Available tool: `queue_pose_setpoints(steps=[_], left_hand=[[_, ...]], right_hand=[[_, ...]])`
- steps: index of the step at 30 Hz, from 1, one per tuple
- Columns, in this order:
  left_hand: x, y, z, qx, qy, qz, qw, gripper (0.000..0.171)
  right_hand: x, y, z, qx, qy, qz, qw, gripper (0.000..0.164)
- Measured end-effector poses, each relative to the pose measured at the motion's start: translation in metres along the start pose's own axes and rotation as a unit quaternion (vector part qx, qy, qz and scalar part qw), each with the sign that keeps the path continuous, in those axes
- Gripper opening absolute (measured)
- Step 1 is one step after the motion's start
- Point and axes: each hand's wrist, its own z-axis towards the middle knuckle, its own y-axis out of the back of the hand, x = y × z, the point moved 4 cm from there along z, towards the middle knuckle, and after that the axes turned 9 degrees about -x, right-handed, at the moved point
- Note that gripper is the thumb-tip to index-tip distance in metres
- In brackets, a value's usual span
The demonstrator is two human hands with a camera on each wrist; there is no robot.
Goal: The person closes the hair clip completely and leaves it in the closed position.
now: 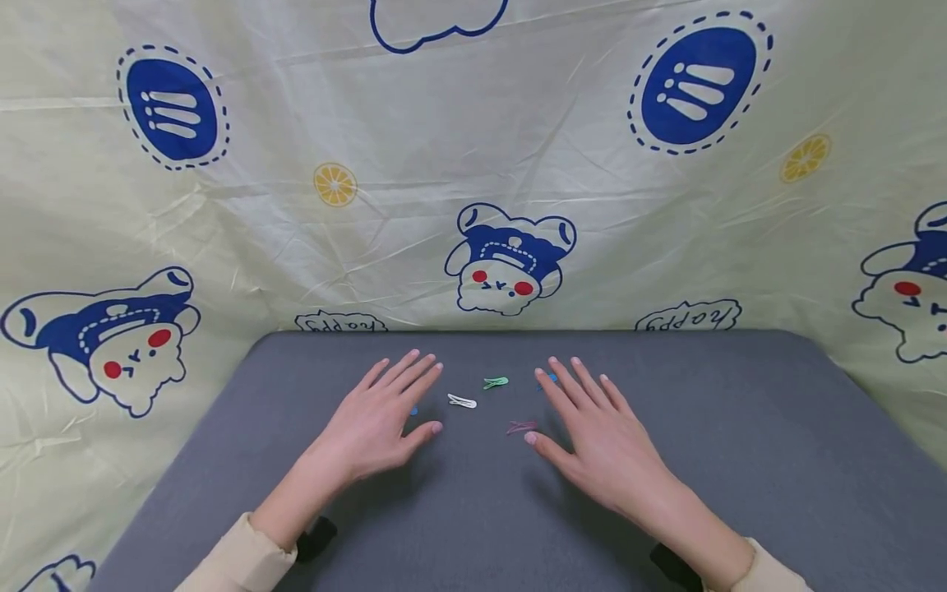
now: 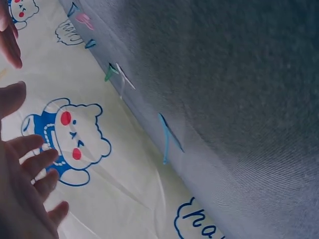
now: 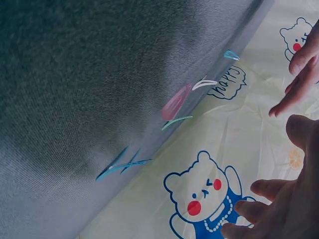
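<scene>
Small snap hair clips lie spread over the grey table. In the head view I see a white hair clip (image 1: 462, 401), a green hair clip (image 1: 496, 382) and a purple-pink hair clip (image 1: 521, 427) between the hands. My left hand (image 1: 377, 423) is held above the table, fingers spread, partly covering a blue hair clip (image 1: 413, 410). Opposite it, my right hand (image 1: 610, 448) also hovers with spread fingers; its thumb tip is near the pink clip, and its fingers partly hide more blue (image 1: 550, 377). Neither hand holds anything. The right wrist view shows the pink clip (image 3: 177, 102) closely.
The grey table (image 1: 473, 518) ends in a straight far edge. Behind it hangs a pale curtain (image 1: 414, 255) printed with bears, orange slices and blue shapes. Dark wrist straps (image 1: 316, 538) show below the cream sleeves (image 1: 240, 559).
</scene>
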Motion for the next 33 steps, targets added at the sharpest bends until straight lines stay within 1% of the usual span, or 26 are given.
queue_pose_setpoints(steps=[3,7,11,16,18,21,28,33], left_hand=[[0.003,-0.003,0.003,-0.015,-0.014,-0.031,0.9993,0.070],[0.008,-0.008,0.007,-0.023,-0.022,-0.068,0.9972,0.068],[0.013,-0.011,0.012,-0.025,-0.022,-0.094,0.9950,0.065],[0.018,-0.015,0.019,-0.029,-0.019,-0.121,0.9921,0.062],[0.020,-0.016,0.021,-0.031,-0.016,-0.138,0.9898,0.061],[0.022,-0.017,0.023,-0.031,-0.007,-0.168,0.9853,0.058],[0.027,-0.021,0.026,-0.027,0.013,-0.239,0.9706,0.049],[0.030,-0.026,0.031,-0.028,0.030,-0.277,0.9599,0.045]], right_hand=[[-0.001,-0.003,0.003,-0.013,0.013,0.005,1.000,0.079],[-0.002,-0.007,0.008,-0.026,0.029,0.010,0.999,0.076],[-0.003,-0.009,0.013,-0.038,0.043,0.016,0.998,0.076],[-0.003,-0.012,0.020,-0.056,0.060,0.025,0.996,0.070],[-0.002,-0.013,0.022,-0.059,0.065,0.030,0.996,0.068],[-0.001,-0.016,0.025,-0.064,0.072,0.037,0.995,0.066],[0.003,-0.019,0.032,-0.079,0.092,0.054,0.991,0.059],[0.003,-0.022,0.037,-0.080,0.098,0.068,0.990,0.055]])
